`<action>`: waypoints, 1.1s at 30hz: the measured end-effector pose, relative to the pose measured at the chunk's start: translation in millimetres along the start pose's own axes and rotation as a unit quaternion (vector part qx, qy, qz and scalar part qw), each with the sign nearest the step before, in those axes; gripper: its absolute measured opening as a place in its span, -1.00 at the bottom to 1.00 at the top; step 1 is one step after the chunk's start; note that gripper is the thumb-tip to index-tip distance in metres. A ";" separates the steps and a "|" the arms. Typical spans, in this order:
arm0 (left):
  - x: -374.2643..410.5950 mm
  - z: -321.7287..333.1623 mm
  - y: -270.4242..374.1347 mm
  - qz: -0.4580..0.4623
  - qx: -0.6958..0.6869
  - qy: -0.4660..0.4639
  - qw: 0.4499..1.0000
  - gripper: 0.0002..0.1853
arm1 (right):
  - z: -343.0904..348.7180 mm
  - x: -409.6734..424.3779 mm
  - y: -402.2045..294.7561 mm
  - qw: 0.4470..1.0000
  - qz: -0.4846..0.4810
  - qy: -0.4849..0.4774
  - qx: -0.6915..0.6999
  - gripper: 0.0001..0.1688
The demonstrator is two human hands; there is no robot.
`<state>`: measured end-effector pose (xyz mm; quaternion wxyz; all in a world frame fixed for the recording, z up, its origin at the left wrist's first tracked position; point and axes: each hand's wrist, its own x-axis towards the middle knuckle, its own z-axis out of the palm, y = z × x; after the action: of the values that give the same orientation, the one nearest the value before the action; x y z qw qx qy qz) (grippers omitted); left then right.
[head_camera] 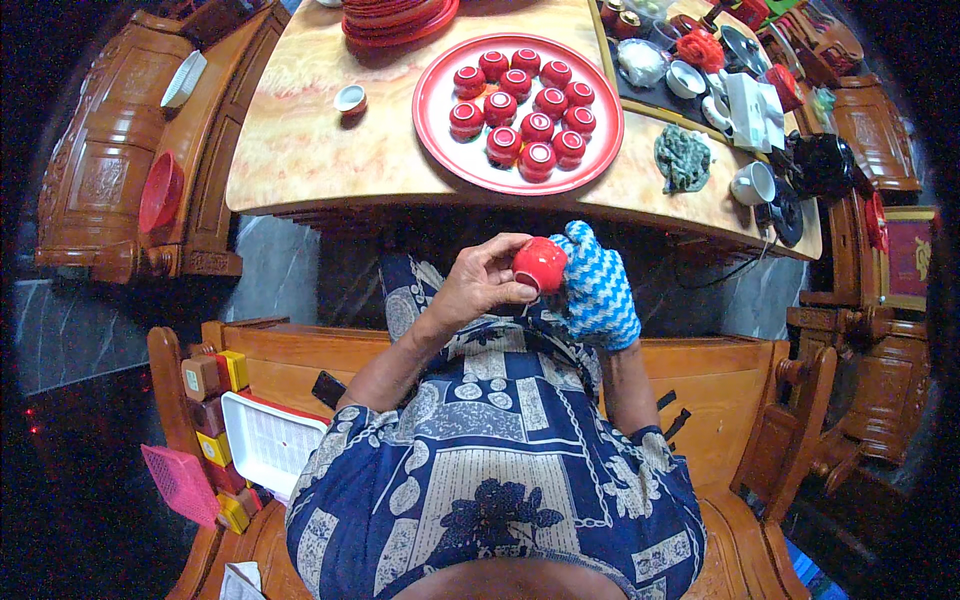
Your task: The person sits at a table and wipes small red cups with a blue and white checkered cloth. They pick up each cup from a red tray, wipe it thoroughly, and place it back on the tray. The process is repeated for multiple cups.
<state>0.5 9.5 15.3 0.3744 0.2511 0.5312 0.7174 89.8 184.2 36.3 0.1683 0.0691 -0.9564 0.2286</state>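
Note:
My left hand [487, 276] grips a small round red cup [541, 265] over my lap, just in front of the table edge. My right hand [596, 289] is covered by a blue-and-white patterned cloth or mitt and touches the cup's right side; its fingers are hidden inside. Beyond them, a round red-and-white tray [517, 183] on the table holds several red cups [537, 160] turned upside down. To the tray's left, one small cup [350, 100] with a white inside stands upright and apart from the others.
Stacked red plates [397, 22] sit at the table's far edge. Right of the tray lie a crumpled green cloth [682, 157], a white mug [752, 184] and a dark tea tray [660, 88] with white cups. A white plastic tray [270, 442] and boxes are on the bench at left.

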 end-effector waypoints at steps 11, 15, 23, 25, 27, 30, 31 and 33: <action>-3.9 -1.0 5.1 -0.051 -0.056 -0.012 0.997 -0.31 | 13.3 -13.4 -0.2 0.995 -0.037 0.028 -0.087 -0.48; -4.8 -5.2 9.2 0.053 0.121 -0.057 0.990 -0.32 | 0.4 -4.8 -8.7 0.996 -0.053 0.014 -0.066 -0.61; -6.5 -4.0 21.8 0.139 0.459 -0.130 0.868 -0.28 | 16.6 -13.1 8.6 0.977 -0.093 -0.055 -0.182 -0.85; -6.9 -2.7 15.2 0.148 0.474 -0.108 0.861 -0.24 | 11.2 -8.9 4.7 0.986 -0.075 -0.056 -0.140 -0.84; -2.5 0.0 11.3 0.179 0.439 -0.071 0.878 -0.22 | 8.1 -5.2 7.2 0.995 -0.062 -0.025 -0.078 -0.82; -1.0 8.1 1.8 0.095 0.276 0.090 0.952 -0.36 | 5.6 -2.1 10.1 0.999 0.036 0.016 -0.004 -0.51; 0.6 6.5 -4.9 0.072 0.230 0.124 0.963 -0.40 | 5.5 2.2 6.7 0.997 0.072 0.025 -0.009 -0.45; 4.6 4.9 -8.3 0.008 0.094 0.085 0.992 -0.48 | 0.4 6.2 -2.7 0.996 0.073 0.057 0.018 -0.46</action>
<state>3.7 17.2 8.8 0.2967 0.2272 0.6245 0.6859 84.5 181.3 39.2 0.2041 -0.0115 -0.9436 0.2606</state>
